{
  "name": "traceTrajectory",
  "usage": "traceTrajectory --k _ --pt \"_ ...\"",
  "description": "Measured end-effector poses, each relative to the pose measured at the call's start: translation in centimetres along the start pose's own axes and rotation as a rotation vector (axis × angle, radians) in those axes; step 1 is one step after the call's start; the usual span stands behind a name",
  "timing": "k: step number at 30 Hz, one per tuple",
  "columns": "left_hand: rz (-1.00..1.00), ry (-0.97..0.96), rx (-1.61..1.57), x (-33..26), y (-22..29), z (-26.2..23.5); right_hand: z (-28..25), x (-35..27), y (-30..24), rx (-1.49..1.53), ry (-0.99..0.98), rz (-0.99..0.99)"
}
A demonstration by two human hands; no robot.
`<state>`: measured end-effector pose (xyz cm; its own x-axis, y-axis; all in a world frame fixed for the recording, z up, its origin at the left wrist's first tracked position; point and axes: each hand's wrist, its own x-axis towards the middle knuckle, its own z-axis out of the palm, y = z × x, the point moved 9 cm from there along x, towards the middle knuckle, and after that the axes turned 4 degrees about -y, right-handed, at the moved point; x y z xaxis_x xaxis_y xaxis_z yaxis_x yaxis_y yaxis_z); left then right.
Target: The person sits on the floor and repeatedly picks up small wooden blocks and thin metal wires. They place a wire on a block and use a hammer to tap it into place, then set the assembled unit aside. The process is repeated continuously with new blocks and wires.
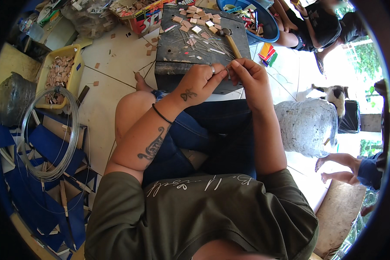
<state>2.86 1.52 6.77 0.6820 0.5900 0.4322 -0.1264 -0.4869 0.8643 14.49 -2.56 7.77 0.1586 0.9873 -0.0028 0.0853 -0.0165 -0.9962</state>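
My left hand (205, 81), with a ring on one finger, is closed in a pinch in front of the dark block (171, 54). Close against it on the right, my right hand (253, 81) pinches too. Both sets of fingertips meet on a thin wire-like piece (229, 69), mostly hidden by the fingers. On the block's top lie small wooden tiles (199, 21), several thin straight wires (209, 47) and a hammer (232, 46) whose wooden handle points toward my right hand.
Left stand a yellow crate (77, 60) of wooden pieces and a wire coil (76, 136) over blue panels (52, 149). A blue basin (273, 37) sits behind the block. Right are a plastic-wrapped drum (305, 128), a cat (335, 96) and other people (320, 26).
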Motion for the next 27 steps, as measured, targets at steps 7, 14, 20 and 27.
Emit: traceTrajectory --k 7,14,20,27 --pt "0.020 -0.050 0.013 0.4 -1.3 0.1 -0.8 0.4 0.0 -0.166 0.073 -0.048" --pt "0.138 0.062 0.413 0.6 -1.6 -1.5 -1.3 1.7 -2.6 -0.682 0.214 -0.379" --pt "0.121 0.094 0.485 0.9 -2.6 -1.3 1.1 1.6 -2.0 -0.734 0.090 -0.437" --pt "0.054 0.067 0.373 1.2 -3.0 -1.4 2.4 1.9 -3.2 -0.869 0.023 -0.536"
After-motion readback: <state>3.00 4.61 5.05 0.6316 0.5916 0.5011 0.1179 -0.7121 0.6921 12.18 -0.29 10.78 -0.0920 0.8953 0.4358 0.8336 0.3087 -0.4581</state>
